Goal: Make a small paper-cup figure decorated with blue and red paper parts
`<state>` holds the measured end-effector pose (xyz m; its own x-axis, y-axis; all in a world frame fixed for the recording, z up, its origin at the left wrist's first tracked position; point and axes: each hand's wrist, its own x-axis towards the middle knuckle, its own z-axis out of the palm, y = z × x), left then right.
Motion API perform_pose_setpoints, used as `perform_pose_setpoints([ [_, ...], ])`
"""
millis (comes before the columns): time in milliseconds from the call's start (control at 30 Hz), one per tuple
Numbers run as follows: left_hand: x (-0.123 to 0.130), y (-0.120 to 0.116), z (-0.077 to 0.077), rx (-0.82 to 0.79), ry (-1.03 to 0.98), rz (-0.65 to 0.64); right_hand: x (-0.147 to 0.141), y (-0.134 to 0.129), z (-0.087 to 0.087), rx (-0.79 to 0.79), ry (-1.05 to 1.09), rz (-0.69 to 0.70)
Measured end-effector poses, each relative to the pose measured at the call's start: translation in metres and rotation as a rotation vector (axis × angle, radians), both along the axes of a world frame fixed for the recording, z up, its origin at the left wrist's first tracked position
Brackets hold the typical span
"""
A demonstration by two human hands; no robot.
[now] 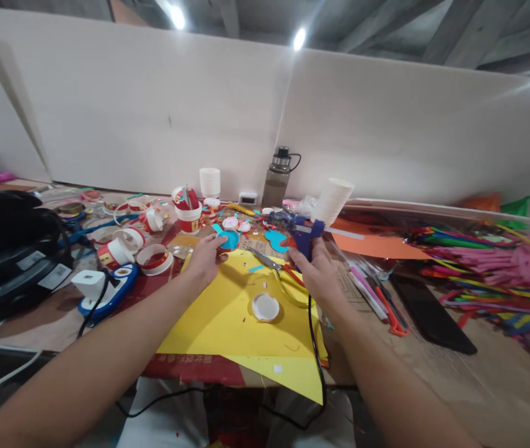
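A white wall (pixel 162 112) rises beyond both hands, with beams and bright lamps overhead. Nearer is the cluttered tabletop (pixel 31 326), partly covered with cardboard; yellow paper (pixel 208 320) lies below and between the hands.

The left hand (pixel 205 258) and right hand (pixel 317 264) are well apart over the far part of that paper. Far left of the left hand sits a bulky black object (pixel 7 267); far right of the right hand, a heap of coloured fuzzy stems (pixel 502 258). Nearer the right hand on that side are an orange sheet (pixel 381 242) and a dark flat slab (pixel 433 314). The right hand grips a blue glue gun (pixel 307 235), its black cord hanging below. Scissors (pixel 288 286) lie between the hands, close to the right. The left hand pinches a round blue piece (pixel 231 240).

Beyond the right hand lean nested white cups (pixel 333 200); beyond the gap between hands stands a grey bottle (pixel 275 183). Past the left hand, a red-and-white cup (pixel 189 221) holds red-handled tools (pixel 192 199).
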<state>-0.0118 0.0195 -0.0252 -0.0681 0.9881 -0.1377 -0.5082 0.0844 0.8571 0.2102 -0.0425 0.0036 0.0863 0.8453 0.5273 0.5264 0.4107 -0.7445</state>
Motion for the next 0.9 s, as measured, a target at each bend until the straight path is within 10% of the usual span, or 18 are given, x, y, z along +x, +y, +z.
perform_pose_setpoints([
  [900, 0.004, -0.007, 0.002, 0.096, 0.196, 0.069, -0.031, -0.015, -0.007, -0.219, -0.348, 0.146],
])
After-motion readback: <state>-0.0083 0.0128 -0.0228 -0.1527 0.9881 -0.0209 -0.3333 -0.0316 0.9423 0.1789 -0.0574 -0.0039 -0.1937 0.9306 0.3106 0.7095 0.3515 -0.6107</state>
